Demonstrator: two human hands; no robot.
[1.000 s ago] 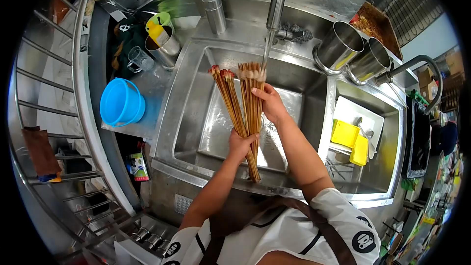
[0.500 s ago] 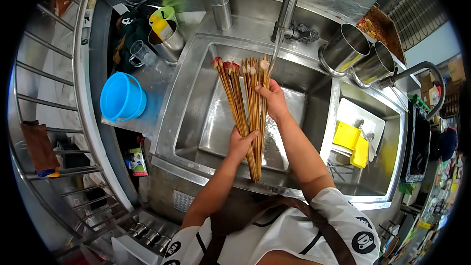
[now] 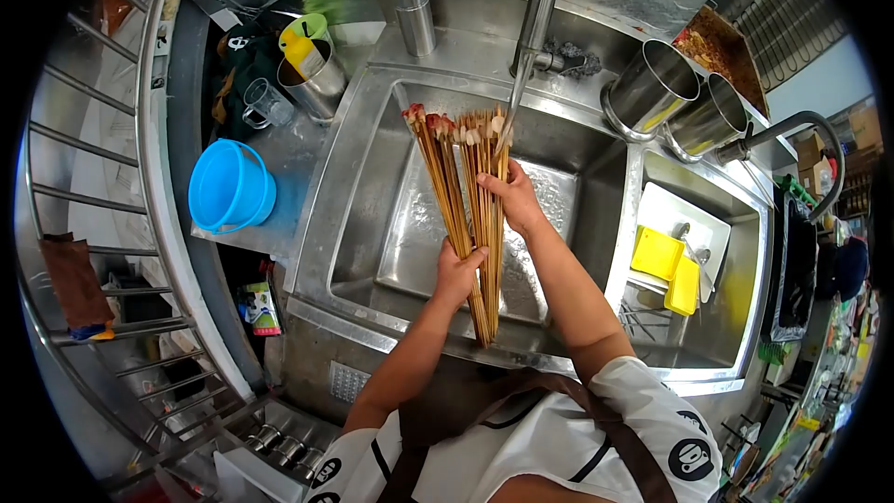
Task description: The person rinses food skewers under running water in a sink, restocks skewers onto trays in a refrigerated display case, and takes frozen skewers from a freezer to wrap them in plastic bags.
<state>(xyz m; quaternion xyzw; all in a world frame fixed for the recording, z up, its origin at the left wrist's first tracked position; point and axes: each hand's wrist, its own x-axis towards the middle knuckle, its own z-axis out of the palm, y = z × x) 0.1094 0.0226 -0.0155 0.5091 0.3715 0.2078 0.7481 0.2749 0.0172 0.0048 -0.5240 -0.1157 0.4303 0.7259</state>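
Over the large sink basin [image 3: 372, 214] I hold a fanned bundle of long wooden skewers [image 3: 459, 196]. Red pieces sit on the tips at the left, pale pieces on those at the right. My left hand [image 3: 457, 272] is closed round the lower part of the bundle. Higher up, my right hand [image 3: 514, 196] grips the right side of the bundle, thumb across the sticks. The tap [image 3: 538, 23] comes down from above, and water runs onto the pale tips at the right.
Left of the sink are a blue bucket [image 3: 230, 186], a glass mug [image 3: 268, 104] and a steel container [image 3: 317, 84]. A steel canister [image 3: 413, 17] stands behind. Steel cylinders [image 3: 650, 88] are at the back right. The right basin holds yellow items [image 3: 656, 252] and a white tray [image 3: 703, 224].
Compared with a second ago, the skewers are spread wider and the pale tips have shifted under the water. Both hands keep their hold; my right hand has moved slightly.
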